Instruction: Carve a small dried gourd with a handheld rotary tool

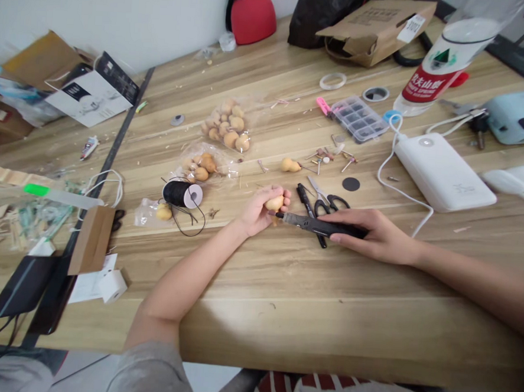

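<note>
Pinched in the fingers of my left hand is a small pale gourd. My right hand wraps round a black pen-shaped rotary tool, its tip pointing left at the gourd's lower side. Whether the tip touches the gourd I cannot tell. Just behind the tool lie a black marker pen and black-handled scissors. Farther back is another small gourd, with several small grinding bits beside it.
Bags of small gourds and a spool of black cord lie left of centre. At the right stand a white power bank with a cable, a large water bottle and a clear compartment box. Cartons occupy the far left.
</note>
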`<state>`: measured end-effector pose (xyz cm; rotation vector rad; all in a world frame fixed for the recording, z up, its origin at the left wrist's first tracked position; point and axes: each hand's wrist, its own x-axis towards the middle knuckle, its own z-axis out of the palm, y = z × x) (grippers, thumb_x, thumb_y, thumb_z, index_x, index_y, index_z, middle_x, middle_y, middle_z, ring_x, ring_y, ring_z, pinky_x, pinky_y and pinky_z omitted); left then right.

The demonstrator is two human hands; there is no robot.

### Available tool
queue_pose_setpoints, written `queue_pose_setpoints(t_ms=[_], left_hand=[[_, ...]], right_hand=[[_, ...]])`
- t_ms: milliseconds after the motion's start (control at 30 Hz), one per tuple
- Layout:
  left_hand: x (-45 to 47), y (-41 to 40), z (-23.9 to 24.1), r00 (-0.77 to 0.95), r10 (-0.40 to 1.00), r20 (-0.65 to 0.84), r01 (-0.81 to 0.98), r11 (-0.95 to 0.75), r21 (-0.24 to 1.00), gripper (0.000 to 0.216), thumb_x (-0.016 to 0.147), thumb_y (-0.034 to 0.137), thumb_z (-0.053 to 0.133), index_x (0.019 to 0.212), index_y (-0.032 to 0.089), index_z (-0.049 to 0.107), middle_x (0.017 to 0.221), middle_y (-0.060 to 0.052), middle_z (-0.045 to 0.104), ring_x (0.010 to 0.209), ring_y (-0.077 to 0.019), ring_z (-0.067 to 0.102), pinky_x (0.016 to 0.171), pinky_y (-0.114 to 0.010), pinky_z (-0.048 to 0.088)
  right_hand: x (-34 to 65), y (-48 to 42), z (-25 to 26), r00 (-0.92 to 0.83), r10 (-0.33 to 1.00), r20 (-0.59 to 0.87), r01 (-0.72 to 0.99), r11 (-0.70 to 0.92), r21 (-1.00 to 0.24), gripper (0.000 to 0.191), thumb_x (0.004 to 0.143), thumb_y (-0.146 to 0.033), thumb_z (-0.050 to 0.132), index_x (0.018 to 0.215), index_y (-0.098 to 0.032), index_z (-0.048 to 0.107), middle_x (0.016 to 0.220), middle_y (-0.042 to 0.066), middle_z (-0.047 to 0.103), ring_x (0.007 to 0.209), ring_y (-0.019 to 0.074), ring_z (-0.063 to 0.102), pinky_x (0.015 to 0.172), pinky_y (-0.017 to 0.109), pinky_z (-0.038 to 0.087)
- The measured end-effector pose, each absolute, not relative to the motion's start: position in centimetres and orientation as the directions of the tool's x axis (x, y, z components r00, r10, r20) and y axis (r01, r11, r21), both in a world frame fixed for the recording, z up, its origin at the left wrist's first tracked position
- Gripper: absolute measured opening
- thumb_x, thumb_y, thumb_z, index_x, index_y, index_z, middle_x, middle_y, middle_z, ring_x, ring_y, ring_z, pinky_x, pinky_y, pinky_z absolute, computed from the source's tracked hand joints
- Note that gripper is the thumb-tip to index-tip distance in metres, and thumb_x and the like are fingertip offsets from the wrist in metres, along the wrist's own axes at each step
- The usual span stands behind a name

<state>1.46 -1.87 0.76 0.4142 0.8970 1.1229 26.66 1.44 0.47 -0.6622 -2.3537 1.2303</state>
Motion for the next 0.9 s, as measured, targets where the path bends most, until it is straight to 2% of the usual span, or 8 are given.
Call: queue_pose_setpoints(t_ms=[100, 333, 533, 700, 900], left_hand=[[1.5, -1.91, 0.79, 0.134, 0.903, -0.409, -0.575, 0.407, 0.71, 0.013, 0.077, 0.018, 0.067, 0.07, 0.011, 0.058, 0.071, -0.002, 0.063, 0.056, -0.0063, 0.059, 0.053, -0.016, 0.048], [1.7, -1.89, 1.21, 0.129, 0.9, -0.417, -0.541, 0.416, 0.731, 0.016, 0.081, 0.016, 0.061, 0.067, 0.011, 0.056, 0.075, -0.004, 0.067, 0.065, -0.0114, 0.067, 0.061, -0.021, 0.054], [1.66, -1.81, 0.93, 0.165, 0.907, -0.386, -0.535, 0.411, 0.738, 0.02, 0.08, 0.022, 0.066, 0.068, 0.012, 0.053, 0.066, 0.0, 0.061, 0.056, -0.0064, 0.059, 0.051, -0.015, 0.045], [1.64, -1.83, 0.76, 0.179, 0.914, -0.363, -0.54, 0.4, 0.74, 0.025, 0.081, 0.028, 0.067, 0.068, 0.013, 0.051, 0.063, 0.001, 0.059, 0.056, -0.007, 0.059, 0.053, -0.016, 0.047], [1.7, -1.83, 0.85, 0.175, 0.92, -0.35, -0.52, 0.389, 0.76, 0.027, 0.075, 0.03, 0.072, 0.071, 0.015, 0.05, 0.063, 0.002, 0.059, 0.057, -0.0076, 0.058, 0.053, -0.017, 0.047]], right_hand=[[26.65, 1.44, 0.45, -0.805, 0.578, 0.131, 0.223, 0.5, -0.837, 0.037, 0.087, -0.039, 0.06, 0.121, -0.024, 0.068, 0.113, 0.006, 0.075, 0.098, 0.024, 0.072, 0.086, 0.035, 0.056], [26.75, 1.42, 0.23, -0.803, 0.583, 0.121, 0.237, 0.5, -0.833, 0.038, 0.088, -0.04, 0.06, 0.121, -0.022, 0.067, 0.114, 0.006, 0.075, 0.1, 0.0242, 0.071, 0.086, 0.034, 0.056], [26.68, 1.46, 0.43, -0.817, 0.565, 0.118, 0.223, 0.498, -0.838, 0.037, 0.089, -0.038, 0.059, 0.122, -0.023, 0.066, 0.114, 0.006, 0.075, 0.099, 0.0237, 0.071, 0.085, 0.034, 0.056], [26.68, 1.49, 0.5, -0.815, 0.567, 0.12, 0.232, 0.508, -0.83, 0.038, 0.089, -0.039, 0.059, 0.123, -0.022, 0.066, 0.114, 0.007, 0.075, 0.102, 0.0247, 0.071, 0.086, 0.034, 0.056], [26.73, 1.59, 0.46, -0.826, 0.55, 0.118, 0.225, 0.515, -0.827, 0.038, 0.09, -0.037, 0.058, 0.122, -0.019, 0.066, 0.114, 0.008, 0.075, 0.098, 0.0232, 0.071, 0.084, 0.032, 0.056]])
